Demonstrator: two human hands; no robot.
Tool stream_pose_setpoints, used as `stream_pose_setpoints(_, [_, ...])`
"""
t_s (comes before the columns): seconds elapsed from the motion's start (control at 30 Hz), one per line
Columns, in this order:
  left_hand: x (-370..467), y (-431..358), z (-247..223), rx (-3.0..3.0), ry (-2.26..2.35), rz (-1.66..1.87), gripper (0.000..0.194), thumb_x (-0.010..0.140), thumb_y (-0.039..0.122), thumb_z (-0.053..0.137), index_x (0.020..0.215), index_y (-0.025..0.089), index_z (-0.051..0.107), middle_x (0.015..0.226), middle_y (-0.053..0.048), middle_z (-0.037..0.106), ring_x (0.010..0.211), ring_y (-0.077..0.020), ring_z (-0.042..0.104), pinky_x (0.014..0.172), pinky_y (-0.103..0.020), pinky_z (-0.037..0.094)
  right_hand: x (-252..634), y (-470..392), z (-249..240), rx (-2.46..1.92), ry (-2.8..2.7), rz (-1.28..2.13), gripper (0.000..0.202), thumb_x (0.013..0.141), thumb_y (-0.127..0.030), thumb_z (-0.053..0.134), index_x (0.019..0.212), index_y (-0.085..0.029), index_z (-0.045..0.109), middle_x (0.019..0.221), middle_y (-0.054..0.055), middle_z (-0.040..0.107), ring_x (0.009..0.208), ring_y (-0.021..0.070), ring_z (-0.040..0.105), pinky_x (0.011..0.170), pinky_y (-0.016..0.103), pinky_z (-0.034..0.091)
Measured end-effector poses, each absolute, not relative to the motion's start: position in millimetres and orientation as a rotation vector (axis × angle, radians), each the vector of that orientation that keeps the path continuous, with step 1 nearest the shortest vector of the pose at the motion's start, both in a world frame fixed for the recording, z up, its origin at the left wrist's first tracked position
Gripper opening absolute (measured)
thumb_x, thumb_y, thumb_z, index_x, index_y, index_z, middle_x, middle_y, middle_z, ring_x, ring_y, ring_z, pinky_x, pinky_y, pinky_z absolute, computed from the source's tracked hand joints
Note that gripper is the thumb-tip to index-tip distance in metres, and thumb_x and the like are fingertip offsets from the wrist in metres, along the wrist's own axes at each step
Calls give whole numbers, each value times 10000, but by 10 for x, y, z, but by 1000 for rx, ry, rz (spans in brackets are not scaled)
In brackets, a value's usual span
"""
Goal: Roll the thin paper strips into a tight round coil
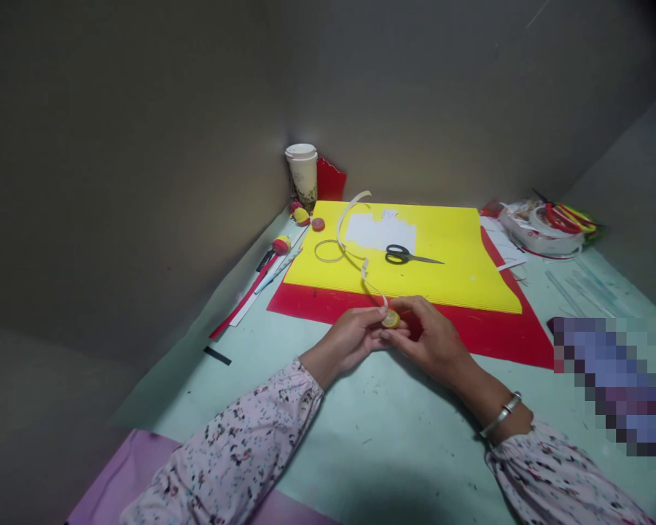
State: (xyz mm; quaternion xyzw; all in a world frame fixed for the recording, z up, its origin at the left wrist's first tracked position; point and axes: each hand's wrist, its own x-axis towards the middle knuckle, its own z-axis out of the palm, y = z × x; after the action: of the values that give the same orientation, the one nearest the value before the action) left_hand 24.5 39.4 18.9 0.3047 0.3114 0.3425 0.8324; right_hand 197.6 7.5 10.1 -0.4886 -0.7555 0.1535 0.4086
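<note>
Between my two hands is a small round yellow coil (391, 319), which looks like rolled paper strip. My left hand (355, 337) pinches it at its left side, thumb on top. A pale narrow paper strip (364, 270) rises from the coil and curls up over the yellow sheets. My right hand (434, 339) closes on the coil from the right, its fingers bent around the edge; some fingertips are hidden. Beyond the hands, black-handled scissors (407, 256) lie on the yellow sheets (459, 281), beside a white paper piece (380, 231).
A red sheet (486, 335) lies under the yellow stack. Back left stands a white paper cup (302, 171) near small red and yellow coils (280, 245). Red and white strips (246, 306) lie at left. A plastic container (544, 230) of strips sits back right, a blurred object (617, 386) nearer.
</note>
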Motion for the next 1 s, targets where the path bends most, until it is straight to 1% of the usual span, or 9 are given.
stream_pose_setpoints(0.17, [245, 388, 192, 657, 679, 724, 188, 927, 164, 581, 984, 49, 719, 918, -183, 743, 802, -195, 728, 814, -318, 575, 1972, 85, 102, -1216, -1923, 382, 190, 878, -270, 690, 1045, -229, 610, 1039, 98, 683, 969, 264, 658, 784, 400, 549])
stream_pose_setpoints(0.33, [249, 389, 195, 637, 678, 725, 199, 925, 169, 588, 1008, 44, 719, 949, -198, 744, 806, -203, 730, 817, -333, 574, 1982, 89, 121, -1181, -1926, 468, 231, 893, -235, 668, 1118, -231, 615, 1073, 95, 681, 978, 249, 649, 831, 407, 543])
stream_pose_setpoints(0.53, [242, 383, 223, 633, 687, 722, 206, 933, 140, 554, 985, 29, 719, 917, -193, 745, 792, -197, 729, 811, -320, 572, 2000, 86, 127, -1152, -1926, 510, 258, 895, -234, 659, 1151, -235, 621, 1101, 92, 684, 996, 246, 654, 845, 401, 544])
stream_pose_setpoints(0.67, [244, 386, 228, 630, 679, 731, 200, 934, 136, 551, 975, 32, 717, 900, -185, 744, 781, -194, 730, 811, -318, 573, 1983, 92, 115, -1163, -1920, 491, 257, 885, -233, 669, 1137, -233, 617, 1080, 87, 689, 990, 246, 658, 838, 396, 545])
stream_pose_setpoints(0.8, [249, 393, 204, 633, 649, 740, 196, 929, 136, 556, 956, 28, 717, 888, -189, 740, 774, -194, 730, 777, -290, 570, 1965, 102, 78, -1200, -1891, 431, 300, 848, -280, 728, 1115, -225, 603, 1065, 97, 680, 969, 256, 658, 809, 402, 550])
stream_pose_setpoints(0.9, [246, 389, 197, 633, 652, 736, 195, 921, 128, 562, 972, 27, 721, 900, -190, 742, 788, -196, 730, 786, -300, 574, 1970, 104, 65, -1199, -1889, 446, 261, 855, -297, 728, 1078, -227, 613, 1045, 95, 675, 959, 254, 654, 804, 404, 547])
stream_pose_setpoints(1.0, [240, 381, 204, 632, 662, 734, 206, 927, 136, 561, 984, 26, 726, 915, -191, 744, 797, -192, 728, 787, -299, 574, 1980, 105, 80, -1184, -1889, 491, 230, 868, -274, 713, 1076, -233, 624, 1042, 85, 673, 954, 242, 648, 823, 401, 542])
